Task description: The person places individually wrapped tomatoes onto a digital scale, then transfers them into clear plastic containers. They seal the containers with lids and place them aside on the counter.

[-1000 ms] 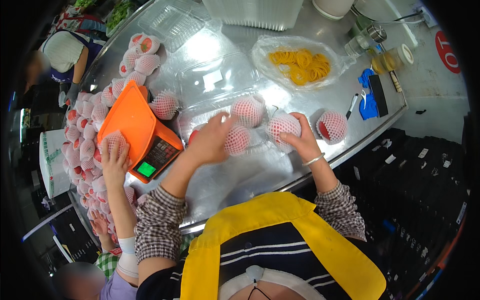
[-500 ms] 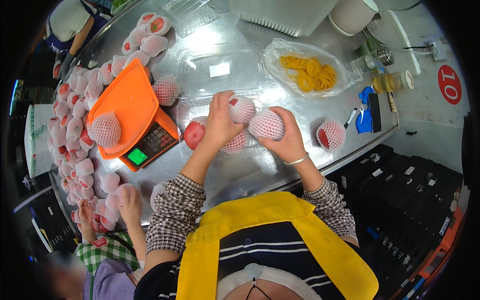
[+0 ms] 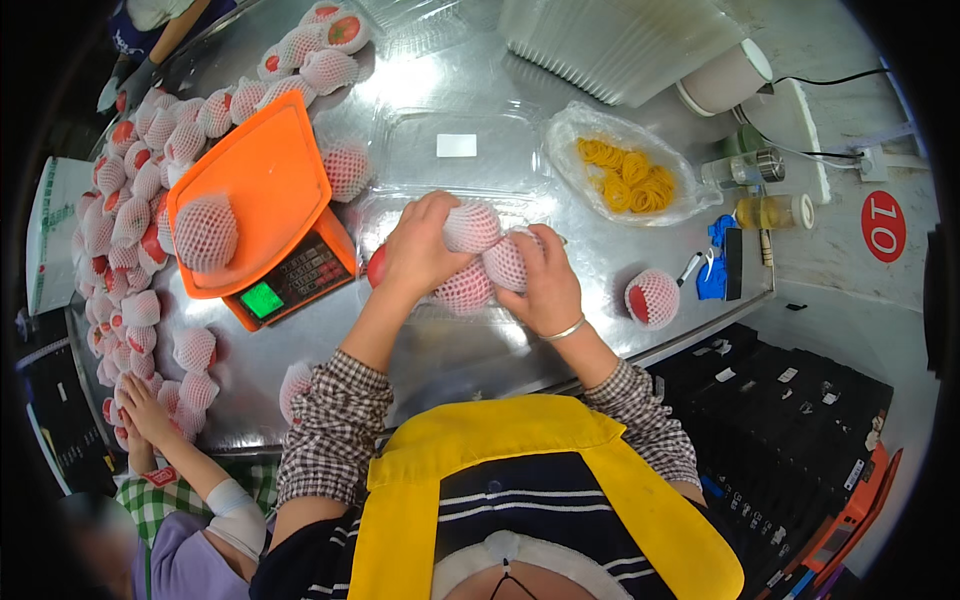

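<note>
With my left hand point(image 3: 425, 245) curled around one netted fruit point(image 3: 474, 226) and my right hand point(image 3: 550, 285) cupped snugly around a second fruit point(image 3: 505, 264), both over the clear box point(image 3: 408, 160), I should press lightly to avoid bruising.

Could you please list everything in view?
round fruits in foam nets: many, red in white, mostly left
plastic weighing scale: one, orange, left
thin plastic boxes: at least two, clear, centre
ribbed plastic container stack: one, clear, top
rubber bands in bag: many, yellow, right
cylindrical pot: one, whitish, top right
glass jars: two, clear and yellowish, right
flat oblong object: one, black, right
crumpled item: one, blue, right
slim tool: one, black-and-white, right
stacked crates: several, mostly black, lower right
metal table: one, silver, centre
box: one, white, far left
round wall sign: one, red, right
co-workers: two, purple and white clothes, left
cloth apron: one, yellow, bottom
left hand: one, bare, fingers on netted fruit
right hand: one, bare, fingers on another
</note>
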`<move>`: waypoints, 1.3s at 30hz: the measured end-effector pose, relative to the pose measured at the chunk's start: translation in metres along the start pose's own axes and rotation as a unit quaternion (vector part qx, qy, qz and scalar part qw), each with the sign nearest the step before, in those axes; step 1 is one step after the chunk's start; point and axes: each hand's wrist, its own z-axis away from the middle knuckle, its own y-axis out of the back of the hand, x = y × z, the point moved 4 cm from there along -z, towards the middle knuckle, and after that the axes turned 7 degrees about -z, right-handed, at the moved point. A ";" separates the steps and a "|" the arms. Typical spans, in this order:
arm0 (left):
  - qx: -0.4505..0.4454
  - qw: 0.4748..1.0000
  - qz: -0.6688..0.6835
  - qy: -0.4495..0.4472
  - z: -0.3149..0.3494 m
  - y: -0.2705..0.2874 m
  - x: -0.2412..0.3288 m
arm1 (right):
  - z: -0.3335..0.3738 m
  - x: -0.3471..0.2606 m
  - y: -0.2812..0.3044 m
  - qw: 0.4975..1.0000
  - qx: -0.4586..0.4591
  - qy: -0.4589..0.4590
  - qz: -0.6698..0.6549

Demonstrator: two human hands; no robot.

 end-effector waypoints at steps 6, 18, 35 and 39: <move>0.001 0.997 -0.036 -0.062 0.001 0.005 -0.003 | -0.010 0.019 -0.008 0.994 -0.062 0.011 0.093; -0.100 0.973 -0.191 -0.077 -0.008 0.024 -0.026 | -0.021 0.014 -0.019 0.982 -0.036 0.014 0.184; -0.052 0.993 -0.004 -0.102 -0.002 0.033 -0.020 | -0.030 0.020 -0.011 0.998 -0.055 0.032 -0.014; 0.096 0.995 -0.036 0.023 0.037 0.041 -0.057 | -0.025 0.083 0.022 0.955 0.117 -0.152 -0.224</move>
